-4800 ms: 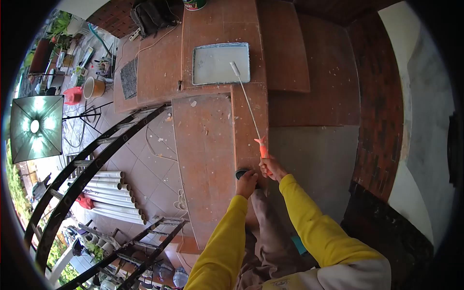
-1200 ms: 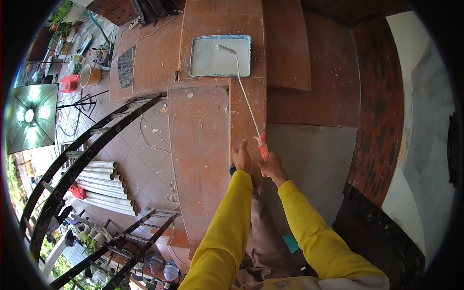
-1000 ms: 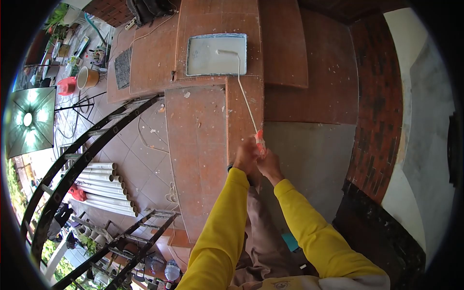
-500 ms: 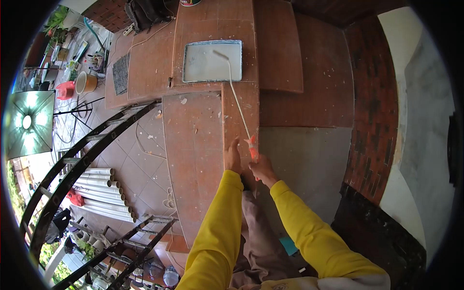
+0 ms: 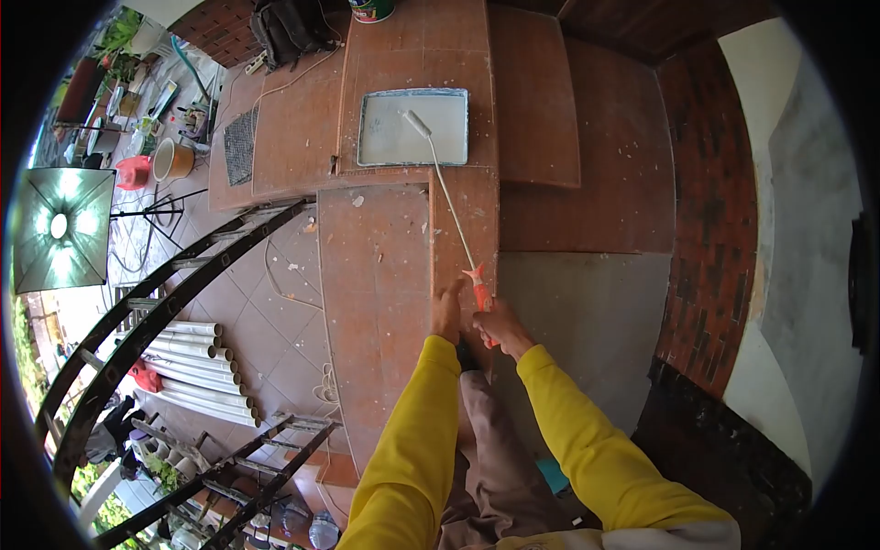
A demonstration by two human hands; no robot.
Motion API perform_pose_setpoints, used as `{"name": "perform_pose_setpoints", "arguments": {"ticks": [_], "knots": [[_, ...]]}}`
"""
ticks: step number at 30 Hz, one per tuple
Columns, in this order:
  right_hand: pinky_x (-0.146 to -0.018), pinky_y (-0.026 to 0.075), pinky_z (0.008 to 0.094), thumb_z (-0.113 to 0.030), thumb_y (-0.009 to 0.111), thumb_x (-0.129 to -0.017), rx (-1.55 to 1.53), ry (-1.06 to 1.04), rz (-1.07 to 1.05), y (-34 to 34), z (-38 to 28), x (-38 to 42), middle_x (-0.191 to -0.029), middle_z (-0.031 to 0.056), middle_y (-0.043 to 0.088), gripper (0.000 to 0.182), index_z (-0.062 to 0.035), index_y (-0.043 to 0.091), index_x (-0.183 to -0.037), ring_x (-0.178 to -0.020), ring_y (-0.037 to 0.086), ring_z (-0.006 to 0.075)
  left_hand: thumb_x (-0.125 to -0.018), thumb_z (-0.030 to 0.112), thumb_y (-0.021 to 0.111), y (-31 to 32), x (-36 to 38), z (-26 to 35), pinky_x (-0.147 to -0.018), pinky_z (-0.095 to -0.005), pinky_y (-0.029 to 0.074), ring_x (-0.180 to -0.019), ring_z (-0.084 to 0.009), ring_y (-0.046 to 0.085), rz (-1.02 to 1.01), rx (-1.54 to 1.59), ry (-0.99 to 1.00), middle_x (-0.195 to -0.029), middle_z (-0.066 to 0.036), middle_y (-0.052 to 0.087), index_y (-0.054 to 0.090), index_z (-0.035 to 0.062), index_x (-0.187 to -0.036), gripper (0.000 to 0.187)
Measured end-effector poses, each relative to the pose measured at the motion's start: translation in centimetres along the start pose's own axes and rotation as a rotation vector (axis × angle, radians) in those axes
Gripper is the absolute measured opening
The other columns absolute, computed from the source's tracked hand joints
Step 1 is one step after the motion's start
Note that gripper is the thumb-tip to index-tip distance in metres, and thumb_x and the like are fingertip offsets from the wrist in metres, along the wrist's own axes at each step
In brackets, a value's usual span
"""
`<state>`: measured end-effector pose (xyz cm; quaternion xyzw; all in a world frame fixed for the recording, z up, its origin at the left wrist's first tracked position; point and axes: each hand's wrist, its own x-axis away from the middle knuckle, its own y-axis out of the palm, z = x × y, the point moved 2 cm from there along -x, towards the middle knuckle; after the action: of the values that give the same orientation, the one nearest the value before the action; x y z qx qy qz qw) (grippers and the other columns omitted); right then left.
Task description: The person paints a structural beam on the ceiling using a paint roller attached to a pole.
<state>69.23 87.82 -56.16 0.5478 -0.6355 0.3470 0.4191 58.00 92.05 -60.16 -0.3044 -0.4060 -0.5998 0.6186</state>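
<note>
A small paint roller (image 5: pixel 450 199) with a long thin wire frame and an orange handle is in my right hand (image 5: pixel 502 327), whose fingers are wrapped round the grip. Its white roller head (image 5: pixel 416 123) is over the whitish paint in a rectangular tray (image 5: pixel 363 130) with a blue-stained rim. My left hand (image 5: pixel 446 312) is just left of the handle, fingers loosely extended and apart, holding nothing visible. The tray rests on a brown tiled ledge (image 5: pixel 417 69) spotted with paint.
A black ladder (image 5: pixel 174 302) curves along the left, near a stack of white pipes (image 5: pixel 197 371). A lit softbox lamp (image 5: pixel 64 229) stands farther left. Behind the tray are a paint can (image 5: pixel 371 9) and a dark backpack (image 5: pixel 286 35). A brick wall (image 5: pixel 715 229) rises on the right.
The roller head has shifted in the tray and now shows its white sleeve more clearly. My left fingers have tilted toward the handle. The whole view has shifted slightly.
</note>
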Motion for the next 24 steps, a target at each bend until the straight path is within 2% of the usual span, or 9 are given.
{"name": "perform_pose_setpoints", "arguments": {"ticks": [1, 4, 7, 8, 10, 13, 14, 17, 24], "knots": [[-0.031, 0.033, 0.0274, -0.003, 0.06, -0.078, -0.011, 0.008, 0.005, 0.1, -0.1, 0.4, -0.053, 0.0008, 0.045, 0.012, -0.0072, 0.05, -0.083, -0.036, 0.042, 0.0109, -0.089, 0.033, 0.055, -0.2, 1.0, 1.2, -0.067, -0.0319, 0.05, -0.077, -0.0189, 0.062, 0.256, -0.01, 0.033, -0.086, -0.009, 0.065, 0.065, 0.0022, -0.096, 0.033], [-0.032, 0.034, 0.0275, -0.002, 0.06, -0.077, -0.128, -0.143, 0.005, 1.0, -0.7, 1.4, -0.052, 0.0009, 0.045, 0.012, -0.0086, 0.049, -0.079, -0.036, 0.042, 0.0115, -0.092, 0.035, 0.054, 0.5, -3.4, -6.4, -0.07, -0.0305, 0.048, -0.074, -0.021, 0.058, -0.289, -0.07, -0.011, -0.088, -0.006, 0.062, 0.06, 0.0031, -0.106, 0.036], [-0.032, 0.034, 0.0277, -0.006, 0.058, -0.082, -0.033, -0.033, -0.063, 0.2, 0.1, 1.1, -0.053, 0.0011, 0.045, 0.01, -0.0089, 0.049, -0.082, -0.036, 0.042, 0.011, -0.087, 0.036, 0.058, 0.2, -1.8, -3.5, -0.061, -0.0388, 0.046, -0.073, -0.022, 0.06, -0.334, 0.095, -0.217, -0.087, -0.01, 0.066, 0.065, 0.0022, -0.101, 0.038], [-0.031, 0.034, 0.0278, -0.007, 0.058, -0.083, -0.049, -0.032, -0.043, 0.2, 0.7, 1.8, -0.053, 0.0013, 0.045, 0.01, -0.0087, 0.048, -0.082, -0.036, 0.042, 0.0109, -0.086, 0.04, 0.057, 0.5, 0.8, -0.7, -0.063, -0.0395, 0.046, -0.078, -0.0239, 0.062, 0.116, -0.02, -0.221, -0.09, -0.012, 0.067, 0.066, -0.0007, -0.102, 0.044], [-0.031, 0.035, 0.0281, -0.008, 0.056, -0.085, -0.073, -0.055, -0.011, 0.6, 0.7, 2.8, -0.053, 0.0016, 0.045, 0.009, -0.0085, 0.048, -0.083, -0.036, 0.043, 0.0106, -0.085, 0.037, 0.06, 0.7, 1.5, -0.1, -0.063, -0.0382, 0.046, -0.08, -0.0244, 0.061, 0.152, -0.051, -0.042, -0.091, -0.013, 0.066, 0.063, -0.0028, -0.107, 0.046], [-0.032, 0.034, 0.0281, -0.006, 0.057, -0.083, -0.148, -0.089, 0.041, 1.3, -0.9, 3.3, -0.058, 0.0016, 0.05, 0.013, -0.005, 0.055, -0.096, -0.039, 0.046, 0.0107, -0.082, 0.031, 0.064, 1.5, 3.4, 0.2, -0.066, -0.0392, 0.048, -0.079, -0.0255, 0.061, -0.145, -0.16, 0.045, -0.093, -0.017, 0.066, 0.059, -0.005, -0.114, 0.048], [-0.032, 0.035, 0.029, -0.007, 0.055, -0.084, -0.112, -0.052, 0.055, 1.2, -2.1, 3.5, -0.053, 0.0015, 0.043, 0.008, -0.0082, 0.047, -0.082, -0.036, 0.043, 0.0115, -0.082, 0.029, 0.065, 1.7, 3.7, 0.5, -0.067, -0.0401, 0.049, -0.078, -0.0258, 0.062, -0.308, -0.21, 0.049, -0.094, -0.018, 0.066, 0.057, -0.0055, -0.116, 0.049], [-0.033, 0.035, 0.028, -0.011, 0.053, -0.087, -0.195, 0.002, -0.084, -0.2, -0.3, 1.2, -0.053, -0.0001, 0.043, 0.008, -0.0098, 0.046, -0.085, -0.037, 0.042, 0.01, -0.08, 0.031, 0.066, 0.2, 2.5, 0.5, -0.082, -0.0353, 0.048, -0.092, -0.0241, 0.063, 0.323, -0.275, 0.2, -0.1, -0.015, 0.063, 0.053, -0.0036, -0.117, 0.053], [-0.035, 0.035, 0.0283, -0.008, 0.056, -0.084, -0.297, 0.03, -0.169, -0.3, -0.8, 1.5, -0.055, -0.0016, 0.043, 0.011, -0.0118, 0.046, -0.084, -0.038, 0.041, 0.01, -0.087, 0.027, 0.06, 1.0, 5.3, 2.5, -0.07, -0.0316, 0.048, -0.08, -0.0165, 0.061, -0.361, 0.166, -0.028, -0.091, -0.012, 0.063, 0.059, -0.0017, -0.105, 0.034]]}}
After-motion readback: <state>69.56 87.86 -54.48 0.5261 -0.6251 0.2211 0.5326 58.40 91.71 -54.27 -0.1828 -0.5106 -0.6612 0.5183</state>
